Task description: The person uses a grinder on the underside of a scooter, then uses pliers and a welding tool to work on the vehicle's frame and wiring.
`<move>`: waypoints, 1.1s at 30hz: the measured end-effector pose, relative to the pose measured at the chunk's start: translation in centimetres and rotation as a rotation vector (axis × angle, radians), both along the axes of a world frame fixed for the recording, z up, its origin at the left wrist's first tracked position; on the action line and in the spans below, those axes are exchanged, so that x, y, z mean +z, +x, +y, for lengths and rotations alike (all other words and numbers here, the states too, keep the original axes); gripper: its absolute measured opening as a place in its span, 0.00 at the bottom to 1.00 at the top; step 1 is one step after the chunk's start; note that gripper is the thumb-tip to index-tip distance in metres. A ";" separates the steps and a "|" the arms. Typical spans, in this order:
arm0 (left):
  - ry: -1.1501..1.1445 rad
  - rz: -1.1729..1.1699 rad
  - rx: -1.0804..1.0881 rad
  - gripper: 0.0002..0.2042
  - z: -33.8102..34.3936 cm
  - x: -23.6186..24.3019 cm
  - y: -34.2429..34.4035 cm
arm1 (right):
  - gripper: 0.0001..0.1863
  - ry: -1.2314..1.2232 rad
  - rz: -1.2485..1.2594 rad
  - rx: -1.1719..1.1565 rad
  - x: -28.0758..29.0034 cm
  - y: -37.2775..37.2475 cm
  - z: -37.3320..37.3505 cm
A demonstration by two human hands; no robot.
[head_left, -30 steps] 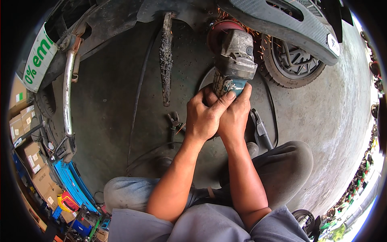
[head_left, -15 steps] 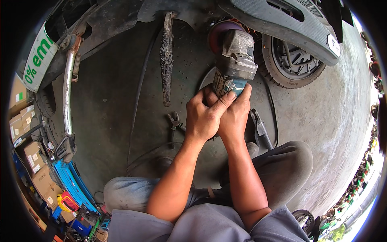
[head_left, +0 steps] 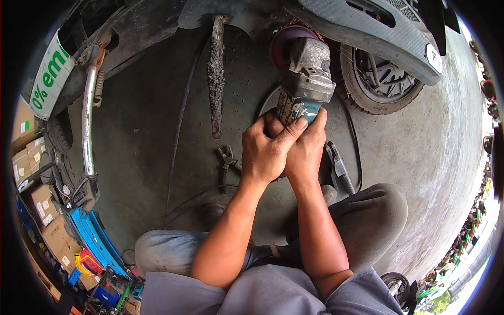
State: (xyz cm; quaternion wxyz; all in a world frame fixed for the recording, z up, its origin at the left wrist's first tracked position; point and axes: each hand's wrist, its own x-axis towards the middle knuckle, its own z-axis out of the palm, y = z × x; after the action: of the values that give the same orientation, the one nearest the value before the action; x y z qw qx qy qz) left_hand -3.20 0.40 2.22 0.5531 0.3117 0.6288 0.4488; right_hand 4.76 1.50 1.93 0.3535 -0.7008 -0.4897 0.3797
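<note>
Both hands are closed on a worn teal and grey angle grinder (head_left: 307,73): my left hand (head_left: 265,152) with its thumb over the body, my right hand (head_left: 307,149) overlapping it from the right. The grinder's reddish-purple disc (head_left: 282,41) is up against the dark underside of a scooter, with a few orange sparks beside it; the exact contact is hidden. Left of it hangs a dark, crusted metal bar (head_left: 217,79). A wheel (head_left: 359,92) and a carbon-patterned panel (head_left: 349,23) are at upper right.
A silver kickstand with a spring (head_left: 89,131) stands at left, beside cardboard boxes (head_left: 44,202) and a blue plastic piece (head_left: 97,244). Dark cables (head_left: 178,131), pliers-like tools (head_left: 227,160) and a grey metal tool (head_left: 341,170) lie on the concrete floor (head_left: 420,157). My bent knees (head_left: 380,210) flank my arms.
The spray of sparks around the disc is thinner now than a second ago. My hands and the grinder have barely moved.
</note>
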 end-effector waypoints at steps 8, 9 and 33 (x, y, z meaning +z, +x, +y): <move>0.006 -0.028 0.012 0.15 0.0 -0.2 0.1 | 0.31 -0.003 0.011 -0.001 -0.2 0.1 0.0; 0.006 -0.030 0.009 0.15 0.0 -0.3 0.1 | 0.31 -0.001 0.011 0.000 -0.2 0.1 0.0; 0.034 -0.086 -0.022 0.15 -0.1 -1.1 -0.6 | 0.35 0.045 -0.064 -0.018 -0.8 -0.5 -0.3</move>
State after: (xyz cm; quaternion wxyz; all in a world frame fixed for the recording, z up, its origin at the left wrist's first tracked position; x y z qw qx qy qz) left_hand -3.82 0.29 1.16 0.5793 0.3085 0.5931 0.4663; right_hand 4.24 1.18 1.12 0.3567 -0.7089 -0.5027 0.3429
